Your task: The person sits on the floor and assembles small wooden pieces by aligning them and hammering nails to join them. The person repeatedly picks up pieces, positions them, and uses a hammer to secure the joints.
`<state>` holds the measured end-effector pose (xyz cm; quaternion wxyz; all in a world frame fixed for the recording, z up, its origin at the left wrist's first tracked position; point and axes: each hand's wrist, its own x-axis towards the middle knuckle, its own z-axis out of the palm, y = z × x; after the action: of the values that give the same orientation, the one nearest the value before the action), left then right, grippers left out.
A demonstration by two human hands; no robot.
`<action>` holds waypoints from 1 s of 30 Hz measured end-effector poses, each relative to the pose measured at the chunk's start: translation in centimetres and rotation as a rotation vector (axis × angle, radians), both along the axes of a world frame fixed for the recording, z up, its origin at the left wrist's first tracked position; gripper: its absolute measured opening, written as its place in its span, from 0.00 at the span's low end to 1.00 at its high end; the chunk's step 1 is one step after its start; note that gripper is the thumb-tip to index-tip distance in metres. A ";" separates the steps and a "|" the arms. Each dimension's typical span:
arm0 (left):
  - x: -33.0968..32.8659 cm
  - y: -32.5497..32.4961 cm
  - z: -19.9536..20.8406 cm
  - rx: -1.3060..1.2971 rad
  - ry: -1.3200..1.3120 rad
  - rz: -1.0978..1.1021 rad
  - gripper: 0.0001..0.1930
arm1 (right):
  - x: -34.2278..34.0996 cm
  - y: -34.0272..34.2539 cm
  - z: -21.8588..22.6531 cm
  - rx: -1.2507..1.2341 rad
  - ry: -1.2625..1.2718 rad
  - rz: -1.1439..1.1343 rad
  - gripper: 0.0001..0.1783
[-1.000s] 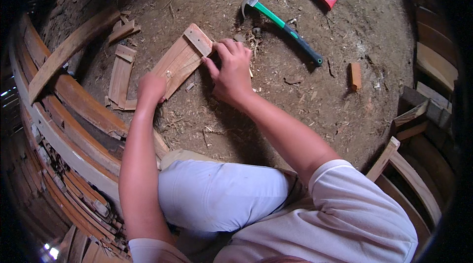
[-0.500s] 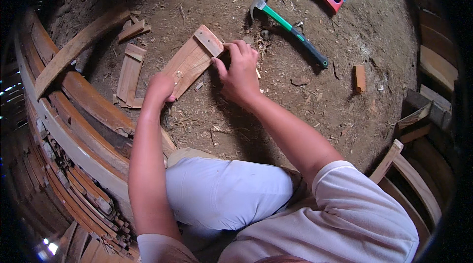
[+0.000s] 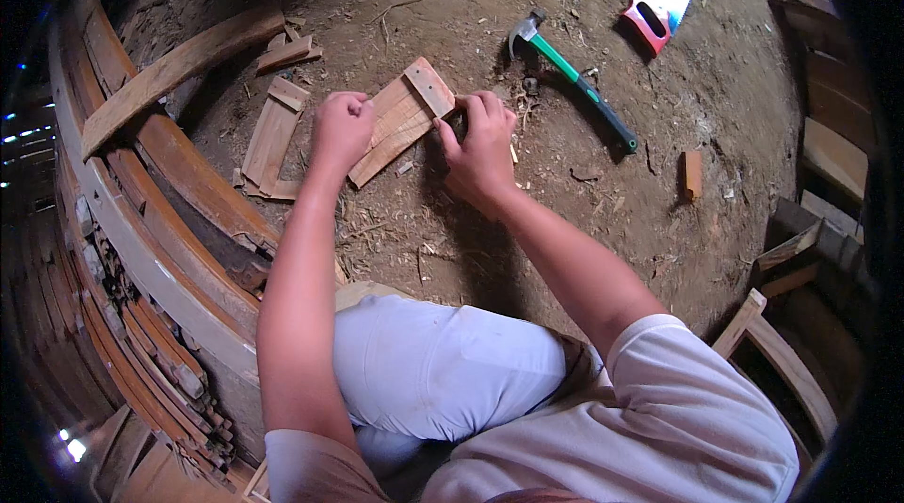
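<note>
A wooden board point(image 3: 398, 135) with a short cleat point(image 3: 429, 87) across its far end lies tilted on the dirt floor before me. Two dark spots, like nail heads, show on the cleat. My right hand point(image 3: 478, 150) grips the board's right edge near the cleat, thumb and fingers closed at the corner. At the left edge, my left hand point(image 3: 343, 131) is curled into a fist; whether anything is inside it is hidden. Beyond the board to the right lies a claw hammer point(image 3: 576, 79) with a green and black handle.
A handsaw point(image 3: 669, 4) with a red handle lies far right, and a small wood block point(image 3: 692, 175) nearer. To the left are a smaller cleated wooden piece point(image 3: 273, 140), a curved plank point(image 3: 179, 74) and stacked curved timbers point(image 3: 193, 178). More wooden frames point(image 3: 786, 362) line the right side.
My left hand has left the board's near-left edge, moved farther up along it and curled into a fist. My right hand keeps its grip. The whole view has shifted slightly.
</note>
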<state>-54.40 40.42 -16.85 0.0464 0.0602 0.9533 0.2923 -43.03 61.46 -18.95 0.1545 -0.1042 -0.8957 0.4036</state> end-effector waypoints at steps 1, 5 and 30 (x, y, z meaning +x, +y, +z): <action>0.3 0.9 -0.2 0.125 0.036 -0.036 0.15 | 0.0 0.1 -0.1 0.004 -0.006 0.002 0.23; -0.8 1.0 -1.2 0.540 -0.170 0.195 0.12 | -0.1 -0.3 0.3 0.016 -0.002 0.010 0.24; 2.7 4.0 1.6 -0.432 -0.083 -0.340 0.65 | 0.0 0.3 -0.5 0.023 0.019 -0.023 0.24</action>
<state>-51.65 44.41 -15.23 0.1459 0.1961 0.9670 0.0723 -43.08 61.78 -19.40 0.1691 -0.1089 -0.8975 0.3924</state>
